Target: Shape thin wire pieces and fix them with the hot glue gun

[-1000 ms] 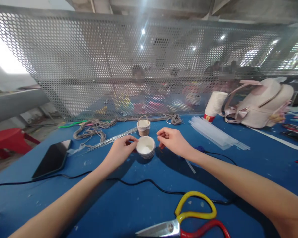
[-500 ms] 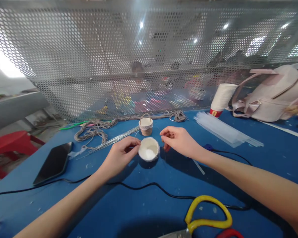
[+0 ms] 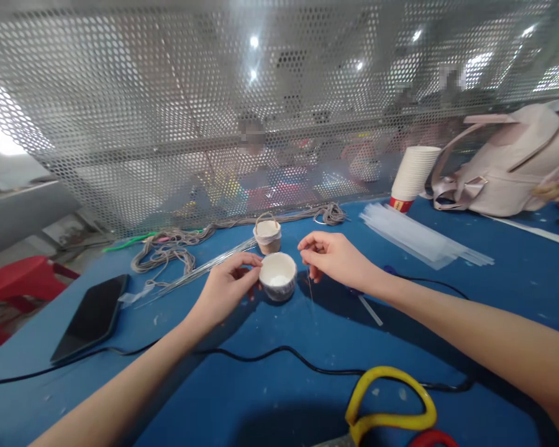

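Observation:
My left hand point(image 3: 230, 285) pinches the left side of a small white cup point(image 3: 279, 288) between thumb and fingers. The cup's mouth faces up and a greyish outer wall shows below its rim. To the right, apart from the cup, my right hand point(image 3: 330, 256) is closed in a pinch. A thin strand point(image 3: 310, 288) hangs below those fingertips; its material is too fine to make out. Just behind the cup stands a little basket point(image 3: 268, 239) with a white upper band, a brown base and an arched handle.
Grey cord point(image 3: 168, 248), thin metal wires point(image 3: 205, 268) and a phone point(image 3: 90, 316) lie left. Right are translucent sheets point(image 3: 414, 233), stacked paper cups point(image 3: 414, 177) and a pink backpack point(image 3: 512, 167). A black cable point(image 3: 279, 351) and yellow-handled scissors point(image 3: 391, 422) lie in front.
The cup has tipped more upright, so its outer wall now shows. The strand under my right hand has become visible. The camera view has shifted slightly.

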A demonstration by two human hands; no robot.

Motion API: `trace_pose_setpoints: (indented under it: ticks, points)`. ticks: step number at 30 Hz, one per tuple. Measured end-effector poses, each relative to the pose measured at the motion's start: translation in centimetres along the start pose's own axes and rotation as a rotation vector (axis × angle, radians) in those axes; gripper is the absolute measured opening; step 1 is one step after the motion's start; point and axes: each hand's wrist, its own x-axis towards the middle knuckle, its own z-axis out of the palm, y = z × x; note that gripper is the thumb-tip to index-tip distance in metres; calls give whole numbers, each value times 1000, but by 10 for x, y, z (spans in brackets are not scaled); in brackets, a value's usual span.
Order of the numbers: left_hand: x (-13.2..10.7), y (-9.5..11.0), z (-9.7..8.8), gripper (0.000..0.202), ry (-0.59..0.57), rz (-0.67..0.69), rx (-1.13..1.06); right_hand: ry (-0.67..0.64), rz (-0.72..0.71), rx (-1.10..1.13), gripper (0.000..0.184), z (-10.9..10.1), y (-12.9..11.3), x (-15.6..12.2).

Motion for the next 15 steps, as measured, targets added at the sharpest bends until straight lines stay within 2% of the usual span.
trace_pose_setpoints:
  ticks: [3,7,12,15]
  points:
    - [2,1,5,19,44,-41,-65,-4,25,30,10,1,0,-3]
    - [0,2,10,18,97,-6,-92,-59,44,63,8,6,2,-8]
    - [-2,1,13,16,111,23,-103,-71,45,138,13,10,2,-10]
    - [-2,-3,12,16,106,0,-89,-80,31,73,14,10,2,-9]
